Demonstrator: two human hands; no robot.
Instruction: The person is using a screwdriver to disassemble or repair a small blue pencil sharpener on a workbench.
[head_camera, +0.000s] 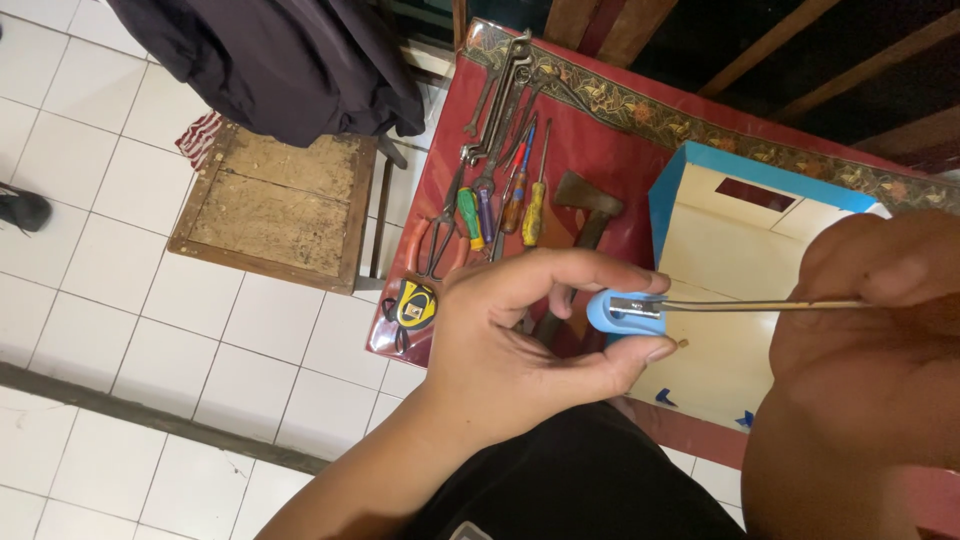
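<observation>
One small blue part (622, 312) pinched in left hand (520, 340), right hand (880, 330) gripping thin screwdriver (760, 305) into it.

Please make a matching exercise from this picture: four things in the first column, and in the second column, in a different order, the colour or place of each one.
Things:
1. small part pinched in the left hand
2. tape measure
3. pliers
4. wooden stool

Colour or place:
A. on the white floor tiles
B. yellow and black
C. light blue
D. red handles

Pairs: 1-C, 2-B, 3-D, 4-A
</observation>
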